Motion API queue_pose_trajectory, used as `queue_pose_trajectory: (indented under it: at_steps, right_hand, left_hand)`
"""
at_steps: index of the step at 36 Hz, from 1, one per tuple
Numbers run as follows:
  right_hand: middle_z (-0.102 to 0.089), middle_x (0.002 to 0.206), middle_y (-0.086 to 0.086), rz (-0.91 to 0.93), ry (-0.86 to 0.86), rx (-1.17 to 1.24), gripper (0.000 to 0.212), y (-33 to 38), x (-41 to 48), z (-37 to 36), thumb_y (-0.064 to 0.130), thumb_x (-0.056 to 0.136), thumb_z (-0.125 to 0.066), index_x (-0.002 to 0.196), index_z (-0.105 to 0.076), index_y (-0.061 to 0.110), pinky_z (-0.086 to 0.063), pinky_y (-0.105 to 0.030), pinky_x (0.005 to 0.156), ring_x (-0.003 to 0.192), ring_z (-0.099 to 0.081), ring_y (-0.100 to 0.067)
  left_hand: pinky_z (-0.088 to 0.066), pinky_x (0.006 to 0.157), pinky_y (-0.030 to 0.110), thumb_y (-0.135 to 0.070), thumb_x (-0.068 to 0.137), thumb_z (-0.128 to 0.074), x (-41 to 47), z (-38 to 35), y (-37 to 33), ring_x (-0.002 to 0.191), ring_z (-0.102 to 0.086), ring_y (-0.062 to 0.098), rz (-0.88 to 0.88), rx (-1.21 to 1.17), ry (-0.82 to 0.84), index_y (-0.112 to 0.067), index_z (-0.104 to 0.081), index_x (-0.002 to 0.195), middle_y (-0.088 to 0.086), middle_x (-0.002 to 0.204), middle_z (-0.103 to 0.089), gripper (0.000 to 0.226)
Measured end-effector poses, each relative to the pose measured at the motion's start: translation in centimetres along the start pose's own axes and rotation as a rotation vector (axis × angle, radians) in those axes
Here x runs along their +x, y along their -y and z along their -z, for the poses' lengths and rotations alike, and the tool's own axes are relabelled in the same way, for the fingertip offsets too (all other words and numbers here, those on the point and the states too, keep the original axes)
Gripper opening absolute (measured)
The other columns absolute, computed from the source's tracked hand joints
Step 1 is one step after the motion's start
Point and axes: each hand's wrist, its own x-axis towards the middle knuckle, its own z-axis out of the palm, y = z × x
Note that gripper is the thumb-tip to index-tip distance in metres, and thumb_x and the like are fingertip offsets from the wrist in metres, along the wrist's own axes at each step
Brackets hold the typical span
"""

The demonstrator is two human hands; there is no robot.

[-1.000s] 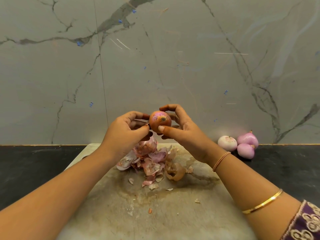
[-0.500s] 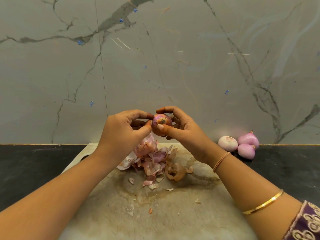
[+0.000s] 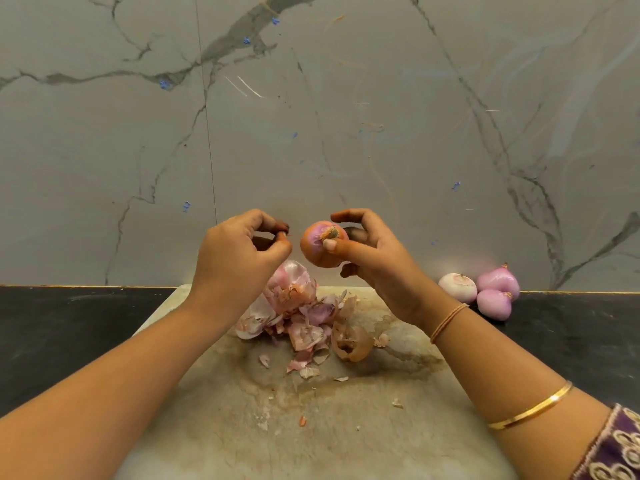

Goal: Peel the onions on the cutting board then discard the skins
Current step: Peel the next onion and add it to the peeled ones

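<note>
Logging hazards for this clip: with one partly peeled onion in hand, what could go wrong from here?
1. The right hand holds the onion by fingertips above the cutting board; it might slip into the skin pile.
2. The left hand pinches what looks like a skin sliver; flicked away, it could miss the pile.
3. The three peeled onions lie loose on the counter and could roll.
</note>
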Motion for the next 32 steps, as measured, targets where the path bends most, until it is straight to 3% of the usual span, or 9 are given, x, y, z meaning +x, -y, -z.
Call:
queue_pose_trajectory:
  at_steps: [2, 6, 8, 13, 17, 22, 27, 32]
  right_hand:
    - [-0.066, 0.100, 0.001, -0.006, 0.003, 0.058, 0.044, 0.0, 0.0, 0.2, 0.033, 0.072, -0.065, 0.112, -0.050, 0.024, -0.050, -0.026, 0.068, 0.087, -0.062, -0.016]
    - [-0.067, 0.101, -0.009, -0.041, 0.065, 0.227, 0.037, 0.0, 0.0, 0.6, 0.019, 0.081, -0.069, 0.112, -0.049, 0.015, -0.058, -0.031, 0.067, 0.086, -0.071, -0.032]
    - [-0.065, 0.103, -0.011, -0.051, 0.079, 0.265, 0.039, 0.0, -0.1, 0.6, 0.018, 0.078, -0.068, 0.112, -0.051, 0.014, -0.058, -0.031, 0.065, 0.081, -0.070, -0.032]
    - [-0.059, 0.103, -0.007, -0.070, 0.129, 0.233, 0.045, -0.2, -0.2, 0.7, 0.017, 0.071, -0.066, 0.115, -0.057, 0.023, -0.051, -0.025, 0.066, 0.078, -0.059, -0.020]
    - [-0.058, 0.108, -0.006, -0.073, 0.187, 0.217, 0.043, -0.2, -0.2, 0.6, 0.014, 0.072, -0.064, 0.114, -0.059, 0.026, -0.050, -0.022, 0.064, 0.081, -0.057, -0.016]
    - [-0.059, 0.108, -0.006, -0.064, 0.155, 0.161, 0.048, -0.2, -0.1, 0.3, 0.020, 0.073, -0.063, 0.117, -0.052, 0.034, -0.045, -0.022, 0.066, 0.084, -0.053, -0.017]
    - [-0.063, 0.106, -0.007, -0.036, 0.064, -0.031, 0.041, -0.1, -0.1, 0.1, 0.033, 0.075, -0.069, 0.110, -0.048, 0.027, -0.044, -0.025, 0.069, 0.089, -0.056, -0.017]
    - [-0.062, 0.107, -0.008, 0.026, 0.093, -0.082, 0.028, 0.2, -0.5, 0.1, 0.014, 0.090, -0.063, 0.113, -0.049, 0.019, -0.046, -0.011, 0.061, 0.085, -0.062, -0.008]
  left_hand:
    - [-0.045, 0.059, 0.008, -0.012, 0.083, -0.065, 0.4, 0.1, 0.5, 0.070, -0.064, 0.002, 0.075, 0.015, 0.009, -0.024, -0.068, 0.083, -0.016, 0.076, -0.065, 0.012]
    - [-0.056, 0.072, 0.029, -0.002, 0.083, -0.062, 0.6, 0.3, 0.9, 0.072, -0.069, 0.012, 0.135, -0.059, 0.072, -0.031, -0.063, 0.079, -0.012, 0.080, -0.068, 0.029]
    - [-0.058, 0.075, 0.034, -0.002, 0.083, -0.062, 0.5, 0.4, 0.6, 0.073, -0.069, 0.013, 0.132, -0.099, 0.090, -0.032, -0.067, 0.075, -0.012, 0.076, -0.070, 0.032]
    - [-0.054, 0.072, 0.017, -0.013, 0.084, -0.070, 0.1, 0.4, -0.5, 0.078, -0.067, 0.001, 0.067, -0.276, 0.179, -0.033, -0.068, 0.084, -0.017, 0.079, -0.071, 0.020]
    - [-0.056, 0.074, 0.021, -0.032, 0.068, -0.070, 0.0, 0.3, -0.9, 0.087, -0.070, 0.008, 0.063, -0.433, 0.279, -0.029, -0.067, 0.094, -0.008, 0.093, -0.073, 0.027]
    - [-0.056, 0.074, 0.021, -0.027, 0.066, -0.069, 0.0, 0.3, -0.9, 0.086, -0.071, 0.010, 0.016, -0.469, 0.284, -0.027, -0.070, 0.089, -0.011, 0.091, -0.073, 0.023]
    - [-0.055, 0.072, 0.018, -0.009, 0.075, -0.071, 0.0, 0.3, -1.0, 0.086, -0.071, 0.009, -0.021, -0.453, 0.256, -0.026, -0.070, 0.088, -0.013, 0.088, -0.073, 0.021]
    - [-0.056, 0.069, 0.018, 0.002, 0.078, -0.069, 0.1, 0.3, -1.0, 0.077, -0.071, 0.011, 0.026, -0.496, 0.236, -0.019, -0.071, 0.081, -0.009, 0.083, -0.074, 0.022]
